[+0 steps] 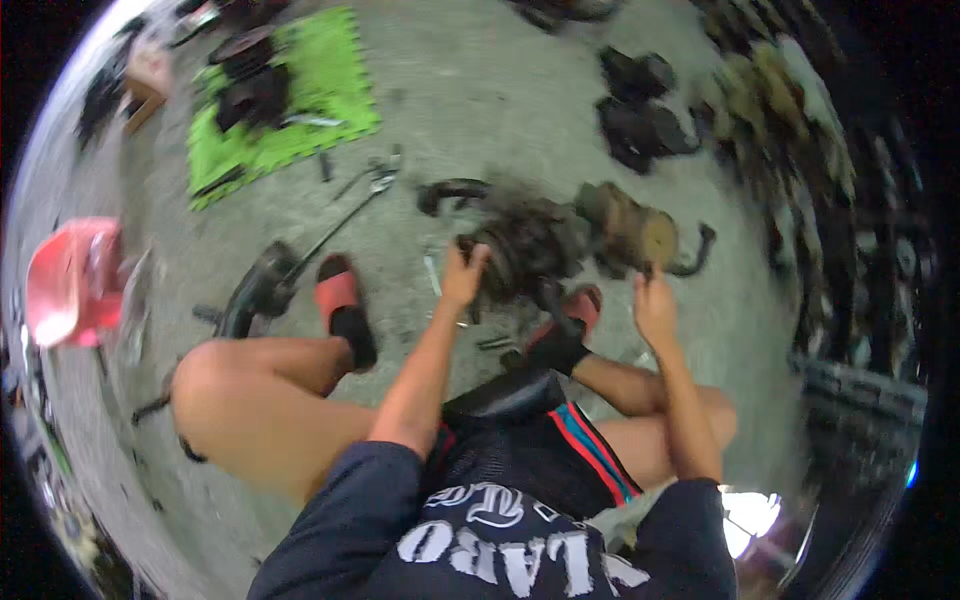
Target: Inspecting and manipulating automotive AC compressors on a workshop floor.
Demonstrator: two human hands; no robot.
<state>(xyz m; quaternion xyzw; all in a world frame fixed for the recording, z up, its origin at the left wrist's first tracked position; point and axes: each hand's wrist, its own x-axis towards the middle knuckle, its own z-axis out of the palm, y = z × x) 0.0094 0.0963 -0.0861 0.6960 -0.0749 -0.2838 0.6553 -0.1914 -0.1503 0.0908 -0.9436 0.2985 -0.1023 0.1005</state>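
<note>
The left hand [463,278] has its fingers curled over the left rim of a dark machine part [525,245], gripping it. That machine part is on the floor [440,110] in front of the seated person, its outline smeared by blur. The right hand [655,310], to the right of the machine part, has its fingertips at the lower edge of a brown cylindrical part [625,228]; whether they close on it or only touch it, I cannot tell. This brown part sits just right of the machine part. A bent black pipe [455,190] lies just beyond the machine part, to the left. Two red sandals are worn nearer the body, the left sandal [338,288] well left of the machine part and the right sandal [583,305] just below it. Farther left of it are a long-handled tool [335,230] and a pink plastic seat [60,290]. Beyond the machine part, a green mat [335,60] lies far left, bearing dark parts [250,95]; more black parts [640,125] lie far right.
</note>
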